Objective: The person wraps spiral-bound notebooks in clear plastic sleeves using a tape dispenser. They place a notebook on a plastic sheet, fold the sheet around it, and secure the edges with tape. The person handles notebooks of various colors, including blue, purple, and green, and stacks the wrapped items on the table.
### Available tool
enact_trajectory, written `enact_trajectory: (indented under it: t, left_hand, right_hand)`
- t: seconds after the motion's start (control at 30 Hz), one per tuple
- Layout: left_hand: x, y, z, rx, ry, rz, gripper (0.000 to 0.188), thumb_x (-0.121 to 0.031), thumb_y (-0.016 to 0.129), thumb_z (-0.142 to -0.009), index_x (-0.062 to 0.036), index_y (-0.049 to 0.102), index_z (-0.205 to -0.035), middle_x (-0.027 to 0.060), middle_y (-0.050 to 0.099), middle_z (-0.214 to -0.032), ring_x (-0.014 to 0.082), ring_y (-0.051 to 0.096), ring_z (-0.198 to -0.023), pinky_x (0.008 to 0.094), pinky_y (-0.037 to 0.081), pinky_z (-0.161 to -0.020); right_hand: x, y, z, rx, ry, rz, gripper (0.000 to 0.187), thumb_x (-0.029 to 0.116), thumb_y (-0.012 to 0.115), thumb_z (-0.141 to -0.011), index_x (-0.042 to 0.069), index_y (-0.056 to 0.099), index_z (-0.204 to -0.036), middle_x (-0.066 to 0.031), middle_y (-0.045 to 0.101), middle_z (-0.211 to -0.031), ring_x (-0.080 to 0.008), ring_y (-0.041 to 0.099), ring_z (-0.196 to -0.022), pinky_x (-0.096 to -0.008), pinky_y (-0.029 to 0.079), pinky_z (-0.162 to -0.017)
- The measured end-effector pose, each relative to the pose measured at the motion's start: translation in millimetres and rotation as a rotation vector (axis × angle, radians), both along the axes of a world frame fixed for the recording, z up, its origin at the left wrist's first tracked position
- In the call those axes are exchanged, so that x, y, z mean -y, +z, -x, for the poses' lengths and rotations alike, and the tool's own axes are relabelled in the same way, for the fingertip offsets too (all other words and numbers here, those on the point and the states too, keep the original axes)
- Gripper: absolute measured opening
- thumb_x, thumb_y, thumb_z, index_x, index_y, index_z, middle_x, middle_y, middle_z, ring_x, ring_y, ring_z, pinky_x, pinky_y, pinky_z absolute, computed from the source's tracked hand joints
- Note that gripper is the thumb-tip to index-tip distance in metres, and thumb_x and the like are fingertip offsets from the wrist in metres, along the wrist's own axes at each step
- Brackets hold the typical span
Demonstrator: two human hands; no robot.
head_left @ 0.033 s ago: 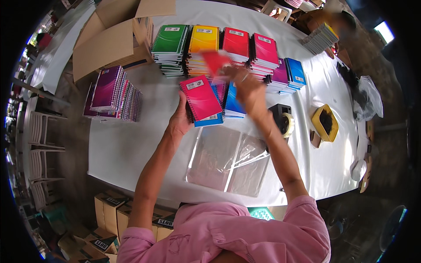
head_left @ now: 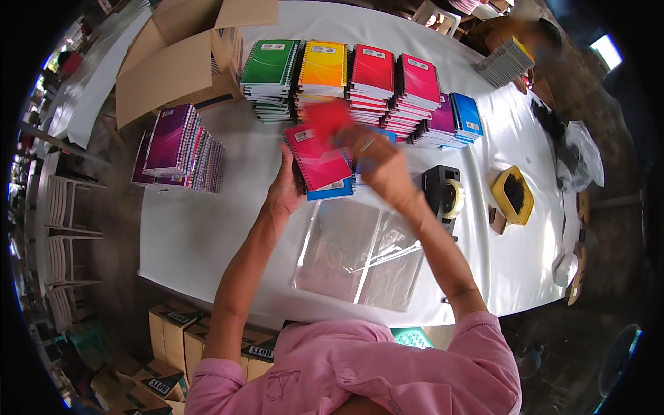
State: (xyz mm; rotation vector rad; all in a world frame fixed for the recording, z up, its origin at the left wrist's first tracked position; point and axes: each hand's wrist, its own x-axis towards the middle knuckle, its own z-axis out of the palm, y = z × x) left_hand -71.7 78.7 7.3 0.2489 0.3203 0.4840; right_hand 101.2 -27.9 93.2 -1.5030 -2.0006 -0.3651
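My left hand grips a small pile of spiral notebooks by its left side: a pink notebook on top, a blue notebook showing below it. My right hand, smeared by motion, holds a blurred red notebook over the pink one's upper edge. Beyond my hands stand stacks of green notebooks, yellow notebooks, red notebooks and pink notebooks. Lower stacks of purple notebooks and blue notebooks continue to the right. Clear plastic sleeves lie flat nearer me.
An open cardboard box stands at the far left, with purple spiral notebooks stacked before it. To the right are a black tape dispenser and a yellow container. Another person sits at the far right by stacked notebooks.
My right hand has brought the red notebook down and slightly left, over the top of the pink notebook. My left hand and its pile have barely moved.
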Motion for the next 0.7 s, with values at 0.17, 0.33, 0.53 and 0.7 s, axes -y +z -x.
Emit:
enact_trajectory:
  t: [0.17,0.33,0.53,0.7]
  left_hand:
    - [-6.0,-16.1,16.3,-0.183,0.064,-0.195,0.068,-0.051,0.069,-0.081,-0.0072,0.049,-0.129,0.008,0.058,-0.125,0.0223,0.059,-0.111,0.0396,0.048,-0.097]
    - [-23.8,-9.4,24.2,-0.199,0.059,-0.2,0.078,-0.061,0.061,-0.081,-0.0091,0.043,-0.136,0.008,0.054,-0.131,0.0214,0.055,-0.116,0.0384,0.047,-0.098]
    - [-42.6,-29.7,44.9,-0.071,0.031,-0.119,0.085,-0.068,0.055,-0.079,-0.0103,0.039,-0.139,0.0079,0.052,-0.132,0.022,0.052,-0.121,0.038,0.047,-0.099]
    - [-50.9,-41.5,59.2,0.114,0.02,-0.063,0.064,-0.05,0.064,-0.086,-0.0082,0.048,-0.131,0.0095,0.059,-0.123,0.0234,0.055,-0.115,0.0404,0.045,-0.099]
  right_hand:
    - [-42.8,-0.4,20.2,-0.182,0.112,0.018,0.016,0.012,0.068,-0.075,0.009,0.069,-0.09,-0.0065,0.066,-0.107,-0.0264,0.061,-0.099,-0.0455,0.042,-0.097]
    - [-137.6,-26.5,-35.2,0.146,-0.353,-0.163,0.03,0.006,0.061,-0.08,0.008,0.065,-0.11,-0.0101,0.064,-0.119,-0.0259,0.059,-0.114,-0.0429,0.033,-0.109]
    - [-87.5,10.1,14.2,-0.097,-0.181,-0.031,0.033,-0.001,0.059,-0.075,0.01,0.067,-0.105,-0.0069,0.067,-0.112,-0.0248,0.065,-0.101,-0.0428,0.047,-0.098]
    - [-57.2,-4.8,68.6,0.046,0.164,0.147,0.022,0.004,0.065,-0.077,0.009,0.068,-0.098,-0.004,0.067,-0.108,-0.0278,0.064,-0.097,-0.0418,0.049,-0.091]
